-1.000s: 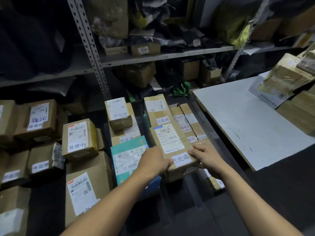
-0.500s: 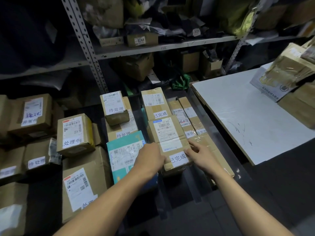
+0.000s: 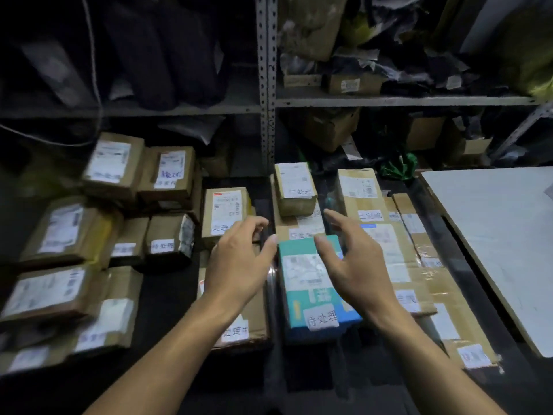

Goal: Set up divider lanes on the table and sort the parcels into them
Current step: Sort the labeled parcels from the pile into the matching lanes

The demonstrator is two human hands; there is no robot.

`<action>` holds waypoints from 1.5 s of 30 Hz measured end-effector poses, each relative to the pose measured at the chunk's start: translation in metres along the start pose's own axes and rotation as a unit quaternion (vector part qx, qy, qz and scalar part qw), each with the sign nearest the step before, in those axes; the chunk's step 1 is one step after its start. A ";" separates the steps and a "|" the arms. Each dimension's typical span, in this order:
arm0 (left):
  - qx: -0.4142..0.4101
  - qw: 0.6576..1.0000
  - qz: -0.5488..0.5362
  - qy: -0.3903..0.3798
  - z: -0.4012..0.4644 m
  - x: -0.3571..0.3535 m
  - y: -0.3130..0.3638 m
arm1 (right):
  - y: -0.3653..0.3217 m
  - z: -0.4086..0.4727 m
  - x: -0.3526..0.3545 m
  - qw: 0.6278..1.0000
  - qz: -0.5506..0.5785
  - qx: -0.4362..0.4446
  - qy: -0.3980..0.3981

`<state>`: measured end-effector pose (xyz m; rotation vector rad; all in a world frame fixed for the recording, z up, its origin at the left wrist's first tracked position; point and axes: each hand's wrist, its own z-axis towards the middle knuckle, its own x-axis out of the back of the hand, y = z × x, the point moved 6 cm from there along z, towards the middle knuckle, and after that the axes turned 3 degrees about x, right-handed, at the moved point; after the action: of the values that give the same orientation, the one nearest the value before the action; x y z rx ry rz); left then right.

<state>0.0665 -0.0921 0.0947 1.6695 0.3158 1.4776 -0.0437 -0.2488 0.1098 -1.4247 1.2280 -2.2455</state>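
Note:
A teal and blue parcel (image 3: 311,283) with a white label lies on the dark table between my two hands. My left hand (image 3: 239,265) hovers just left of it, fingers spread and holding nothing. My right hand (image 3: 353,265) hovers over its right edge, fingers apart, also holding nothing. Brown cardboard parcels with white labels lie in rows around it: a small stack (image 3: 294,190) behind the teal one, taped boxes (image 3: 389,253) to the right, one box (image 3: 224,211) behind my left hand. A clear divider strip (image 3: 270,283) runs along the teal parcel's left side.
More labelled brown parcels (image 3: 113,166) crowd the left half of the table. A white board (image 3: 502,235) lies at the right. Metal shelving (image 3: 266,85) with bags and boxes stands behind. The dark table's near edge (image 3: 299,384) holds no parcels.
Both hands let go of the taped brown box on the right and moved left, spreading open around the teal parcel. The view swung left.

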 end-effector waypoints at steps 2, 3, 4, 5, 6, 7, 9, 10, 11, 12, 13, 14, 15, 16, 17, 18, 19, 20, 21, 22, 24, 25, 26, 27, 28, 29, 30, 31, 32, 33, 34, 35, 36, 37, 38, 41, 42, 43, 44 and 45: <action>0.007 0.999 -0.014 0.043 -0.004 0.042 -0.026 | -0.041 0.002 -0.035 0.999 0.008 0.035 -0.030; 0.014 0.998 -0.019 0.065 -0.007 0.063 -0.043 | -0.062 0.002 -0.054 0.997 0.009 0.055 -0.044; 0.022 0.996 -0.023 0.085 -0.012 0.083 -0.061 | -0.082 0.002 -0.074 0.996 0.013 0.072 -0.058; 0.031 0.994 -0.027 0.098 -0.015 0.100 -0.077 | -0.100 0.000 -0.090 0.994 0.018 0.084 -0.070; 0.041 0.992 -0.033 0.113 -0.020 0.119 -0.096 | -0.120 -0.003 -0.110 0.992 0.024 0.095 -0.083; 0.047 0.990 -0.041 0.130 -0.026 0.141 -0.117 | -0.140 -0.007 -0.132 0.989 0.030 0.107 -0.097; 0.056 0.984 -0.049 0.165 -0.040 0.187 -0.164 | -0.181 -0.018 -0.179 0.984 0.045 0.125 -0.118; 0.067 0.981 -0.051 0.175 -0.048 0.210 -0.189 | -0.201 -0.025 -0.203 0.982 0.050 0.129 -0.130; 0.081 0.978 -0.055 0.183 -0.056 0.233 -0.216 | -0.222 -0.033 -0.227 0.980 0.053 0.130 -0.142; 0.096 0.975 -0.061 0.193 -0.064 0.256 -0.245 | -0.242 -0.040 -0.251 0.978 0.054 0.132 -0.152; 0.109 0.970 -0.068 0.204 -0.072 0.279 -0.273 | -0.261 -0.049 -0.274 0.976 0.052 0.135 -0.163; 0.120 0.966 -0.075 0.217 -0.081 0.300 -0.300 | -0.279 -0.057 -0.298 0.973 0.049 0.139 -0.176; 0.133 0.961 -0.081 0.229 -0.090 0.321 -0.328 | -0.296 -0.066 -0.321 0.970 0.047 0.142 -0.190; 0.148 0.956 -0.086 0.239 -0.099 0.340 -0.354 | -0.312 -0.075 -0.343 0.967 0.045 0.145 -0.203; 0.164 0.951 -0.090 0.246 -0.108 0.357 -0.377 | -0.327 -0.084 -0.365 0.965 0.043 0.146 -0.215; 0.181 0.946 -0.094 0.251 -0.118 0.372 -0.399 | -0.340 -0.093 -0.385 0.962 0.041 0.147 -0.227; 0.196 0.941 -0.099 0.257 -0.127 0.386 -0.419 | -0.353 -0.101 -0.404 0.959 0.041 0.149 -0.236; 0.209 0.936 -0.104 0.265 -0.135 0.398 -0.437 | -0.363 -0.108 -0.422 0.957 0.044 0.151 -0.242; 0.222 0.930 -0.109 0.273 -0.143 0.408 -0.455 | -0.372 -0.115 -0.438 0.956 0.048 0.149 -0.249; 0.236 0.923 -0.115 0.281 -0.151 0.416 -0.472 | -0.379 -0.122 -0.454 0.953 0.050 0.148 -0.259; 0.263 0.910 -0.131 0.292 -0.164 0.424 -0.503 | -0.388 -0.133 -0.483 0.949 0.047 0.143 -0.278; 0.275 0.904 -0.141 0.295 -0.170 0.425 -0.517 | -0.389 -0.138 -0.497 0.947 0.042 0.140 -0.288; 0.286 0.899 -0.150 0.296 -0.175 0.425 -0.529 | -0.390 -0.142 -0.510 0.944 0.037 0.139 -0.296; 0.295 0.895 -0.156 0.297 -0.180 0.423 -0.541 | -0.391 -0.146 -0.522 0.943 0.034 0.140 -0.300; 0.305 0.890 -0.161 0.298 -0.185 0.420 -0.552 | -0.390 -0.148 -0.534 0.942 0.032 0.140 -0.303; 0.315 0.886 -0.165 0.298 -0.190 0.415 -0.563 | -0.388 -0.151 -0.544 0.942 0.034 0.134 -0.307; 0.326 0.881 -0.170 0.298 -0.194 0.410 -0.573 | -0.386 -0.155 -0.555 0.940 0.041 0.125 -0.315; 0.336 0.877 -0.175 0.297 -0.197 0.404 -0.582 | -0.382 -0.158 -0.566 0.938 0.047 0.114 -0.325; 0.345 0.872 -0.178 0.297 -0.200 0.399 -0.591 | -0.379 -0.162 -0.577 0.935 0.052 0.104 -0.335; 0.353 0.870 -0.179 0.295 -0.201 0.393 -0.600 | -0.374 -0.166 -0.588 0.931 0.055 0.095 -0.347; 0.359 0.868 -0.177 0.293 -0.201 0.387 -0.608 | -0.370 -0.169 -0.600 0.927 0.059 0.086 -0.360; 0.364 0.867 -0.175 0.292 -0.200 0.381 -0.616 | -0.365 -0.172 -0.614 0.922 0.065 0.074 -0.374; 0.370 0.864 -0.175 0.292 -0.197 0.375 -0.623 | -0.360 -0.174 -0.628 0.917 0.071 0.062 -0.387; 0.375 0.862 -0.178 0.290 -0.194 0.370 -0.631 | -0.355 -0.175 -0.644 0.914 0.074 0.048 -0.396; 0.379 0.861 -0.181 0.285 -0.188 0.364 -0.639 | -0.349 -0.174 -0.662 0.912 0.073 0.034 -0.402; 0.392 0.863 -0.181 0.261 -0.163 0.341 -0.674 | -0.326 -0.167 -0.725 0.909 0.064 -0.022 -0.411; 0.395 0.865 -0.183 0.248 -0.151 0.332 -0.689 | -0.318 -0.162 -0.747 0.911 0.071 -0.048 -0.403; 0.398 0.868 -0.184 0.235 -0.139 0.322 -0.705 | -0.307 -0.157 -0.770 0.913 0.070 -0.077 -0.393; 0.404 0.869 -0.186 0.218 -0.127 0.312 -0.722 | -0.294 -0.150 -0.794 0.916 0.059 -0.110 -0.381; 0.409 0.870 -0.191 0.199 -0.112 0.300 -0.741 | -0.276 -0.143 -0.817 0.918 0.040 -0.150 -0.366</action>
<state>0.2972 0.6022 -0.2462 1.7343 1.5916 1.4469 0.3210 0.4628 -0.2435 -2.0097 1.3288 -1.2693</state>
